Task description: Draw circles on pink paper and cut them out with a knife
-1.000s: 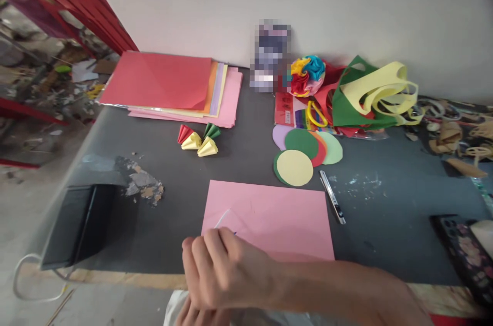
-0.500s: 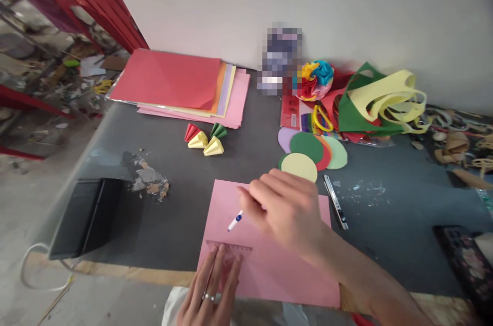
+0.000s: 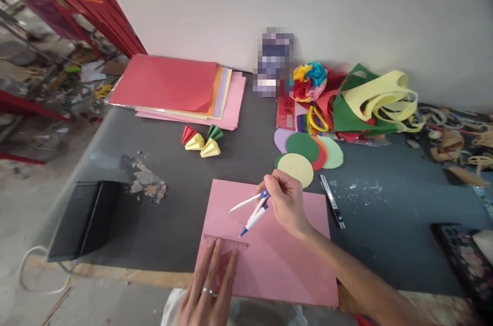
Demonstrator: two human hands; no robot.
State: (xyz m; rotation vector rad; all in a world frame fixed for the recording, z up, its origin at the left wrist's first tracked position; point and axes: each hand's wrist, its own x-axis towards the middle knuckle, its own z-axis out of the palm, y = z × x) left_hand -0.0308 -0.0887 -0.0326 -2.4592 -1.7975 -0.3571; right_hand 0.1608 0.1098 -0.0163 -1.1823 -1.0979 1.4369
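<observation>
Meanwhile the right hand (image 3: 287,203) has its grip closed on a drawing compass (image 3: 252,210) (legs spread) above the pink paper sheet (image 3: 269,259) on the counter (image 3: 385,223), while the left hand (image 3: 208,292) lies flat, fingers open, on a transparent ruler (image 3: 227,244).

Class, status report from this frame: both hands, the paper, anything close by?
Right hand grips blue-white drawing compass. Left hand flat on clear ruler, pink paper sheet. Utility knife beside.
</observation>
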